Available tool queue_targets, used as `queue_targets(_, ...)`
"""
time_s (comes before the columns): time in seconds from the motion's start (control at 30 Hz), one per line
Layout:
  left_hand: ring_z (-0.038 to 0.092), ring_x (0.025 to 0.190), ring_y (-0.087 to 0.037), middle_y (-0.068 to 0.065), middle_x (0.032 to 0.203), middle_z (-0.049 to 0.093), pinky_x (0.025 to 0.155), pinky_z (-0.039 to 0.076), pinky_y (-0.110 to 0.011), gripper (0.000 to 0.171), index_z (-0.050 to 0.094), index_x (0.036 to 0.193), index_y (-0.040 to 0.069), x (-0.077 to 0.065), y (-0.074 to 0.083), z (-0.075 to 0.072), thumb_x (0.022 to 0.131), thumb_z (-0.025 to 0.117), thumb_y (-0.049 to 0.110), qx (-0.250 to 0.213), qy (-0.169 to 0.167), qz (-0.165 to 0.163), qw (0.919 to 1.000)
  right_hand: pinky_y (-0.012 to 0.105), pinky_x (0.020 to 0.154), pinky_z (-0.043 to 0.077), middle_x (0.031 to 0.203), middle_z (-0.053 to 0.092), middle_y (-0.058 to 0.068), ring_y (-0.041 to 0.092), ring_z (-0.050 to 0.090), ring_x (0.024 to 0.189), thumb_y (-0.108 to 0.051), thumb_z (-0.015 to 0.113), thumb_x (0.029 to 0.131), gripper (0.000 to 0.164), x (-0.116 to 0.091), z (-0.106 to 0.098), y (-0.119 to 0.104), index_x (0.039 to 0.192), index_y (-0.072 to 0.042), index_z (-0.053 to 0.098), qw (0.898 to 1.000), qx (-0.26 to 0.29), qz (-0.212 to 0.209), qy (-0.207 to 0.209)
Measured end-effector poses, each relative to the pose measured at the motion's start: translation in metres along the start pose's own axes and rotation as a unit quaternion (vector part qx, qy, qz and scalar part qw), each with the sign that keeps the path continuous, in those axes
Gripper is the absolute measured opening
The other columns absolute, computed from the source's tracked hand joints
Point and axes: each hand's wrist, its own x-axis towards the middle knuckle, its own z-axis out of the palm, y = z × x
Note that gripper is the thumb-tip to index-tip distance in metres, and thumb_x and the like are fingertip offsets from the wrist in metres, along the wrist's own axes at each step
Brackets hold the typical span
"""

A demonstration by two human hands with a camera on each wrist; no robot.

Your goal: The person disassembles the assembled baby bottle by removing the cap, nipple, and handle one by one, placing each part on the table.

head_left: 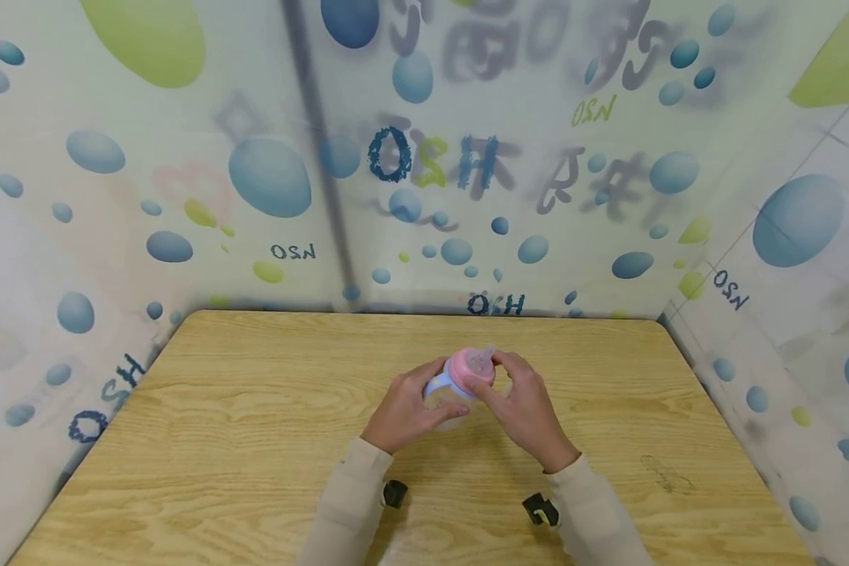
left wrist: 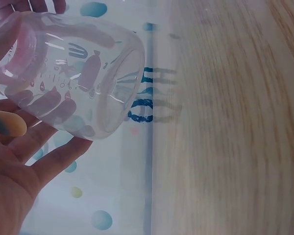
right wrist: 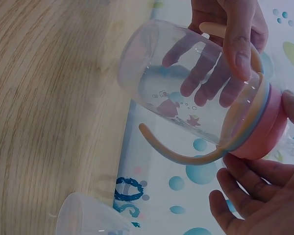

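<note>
A clear baby bottle [head_left: 460,385] with a pink screw collar [head_left: 472,367] is held tilted above the table, its translucent nipple [head_left: 486,358] pointing up and right. My left hand [head_left: 413,405] grips the bottle's body; in the right wrist view its fingers show through the clear wall. My right hand [head_left: 527,401] holds the pink collar between thumb and fingers. Pale curved handles [right wrist: 181,157] stick out from a ring below the collar. Printed marks and figures cover the bottle body [left wrist: 73,73], which looks see-through in the left wrist view.
A clear cup-like cover [right wrist: 90,215] stands at the lower left of the right wrist view. The wooden table [head_left: 219,440] ends against a wall [head_left: 424,228] printed with blue and green spots. Side walls close in left and right.
</note>
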Motion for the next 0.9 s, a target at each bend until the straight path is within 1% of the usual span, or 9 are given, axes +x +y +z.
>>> queue_targets(0.13, 0.066, 0.1, -0.028, -0.007, 0.127, 0.066, 0.086, 0.054, -0.05, 0.065, 0.057, 0.138, 0.008, -0.0007, -0.0003, 0.0007, 0.083, 0.083, 0.03, -0.003, -0.002, 0.002, 1.0, 0.049, 0.092, 0.048, 0.119, 0.064, 0.008, 0.024, 0.057, 0.107, -0.026, 0.073, 0.093, 0.043, -0.0003, 0.0001, 0.0006, 0.127, -0.003, 0.063, 1.0, -0.002, -0.005, -0.006)
queue_targets(0.37, 0.066, 0.1, -0.024, -0.005, 0.126, 0.066, 0.084, 0.054, -0.05, 0.063, 0.057, 0.138, 0.01, -0.0008, -0.0029, 0.0019, 0.083, 0.083, 0.027, -0.012, -0.003, 0.01, 0.9999, 0.055, 0.099, 0.045, 0.122, 0.063, 0.011, 0.028, 0.057, 0.116, -0.026, 0.074, 0.092, 0.044, -0.0001, -0.0008, 0.0003, 0.127, -0.002, 0.062, 1.0, -0.005, -0.015, -0.012)
queue_targets(0.47, 0.066, 0.099, -0.022, -0.005, 0.126, 0.067, 0.084, 0.054, -0.051, 0.063, 0.057, 0.138, 0.01, -0.0004, -0.003, 0.0019, 0.082, 0.084, 0.023, -0.017, -0.005, 0.013, 0.9998, 0.057, 0.1, 0.044, 0.123, 0.063, 0.011, 0.029, 0.056, 0.118, -0.026, 0.073, 0.093, 0.045, 0.0006, -0.0022, 0.0, 0.129, -0.002, 0.06, 0.999, -0.005, -0.025, -0.02)
queue_targets(0.5, 0.066, 0.098, -0.023, -0.005, 0.125, 0.067, 0.084, 0.054, -0.051, 0.063, 0.057, 0.138, 0.01, -0.0002, -0.0028, 0.002, 0.082, 0.084, 0.021, -0.019, -0.004, 0.013, 0.9997, 0.057, 0.1, 0.044, 0.124, 0.062, 0.011, 0.029, 0.056, 0.119, -0.026, 0.073, 0.093, 0.045, 0.0009, -0.0027, -0.0001, 0.129, -0.002, 0.06, 0.999, -0.006, -0.029, -0.023)
queue_targets(0.57, 0.066, 0.098, -0.023, -0.005, 0.124, 0.067, 0.083, 0.054, -0.051, 0.063, 0.057, 0.137, 0.01, 0.0002, -0.0026, 0.0019, 0.082, 0.084, 0.018, -0.021, -0.004, 0.012, 0.9997, 0.057, 0.1, 0.044, 0.125, 0.062, 0.009, 0.028, 0.056, 0.119, -0.027, 0.071, 0.094, 0.045, 0.0015, -0.0035, 0.0003, 0.131, -0.004, 0.059, 0.999, -0.007, -0.036, -0.031)
queue_targets(0.73, 0.064, 0.096, -0.014, -0.003, 0.123, 0.068, 0.084, 0.055, -0.049, 0.062, 0.058, 0.137, 0.011, 0.0002, -0.0021, 0.001, 0.081, 0.084, 0.017, -0.017, -0.004, 0.009, 0.9998, 0.054, 0.1, 0.045, 0.129, 0.059, 0.005, 0.023, 0.054, 0.119, -0.029, 0.067, 0.097, 0.044, 0.0019, -0.0043, 0.0029, 0.135, -0.01, 0.056, 0.997, 0.006, -0.049, -0.055)
queue_targets(0.9, 0.064, 0.096, -0.012, -0.001, 0.122, 0.068, 0.083, 0.055, -0.048, 0.062, 0.058, 0.137, 0.012, -0.0001, -0.0009, -0.0003, 0.082, 0.084, 0.019, -0.018, -0.008, 0.01, 0.9998, 0.053, 0.1, 0.045, 0.132, 0.057, 0.003, 0.022, 0.052, 0.12, -0.025, 0.066, 0.098, 0.044, 0.0011, -0.0047, 0.0046, 0.137, -0.012, 0.053, 0.995, 0.035, -0.06, -0.071)
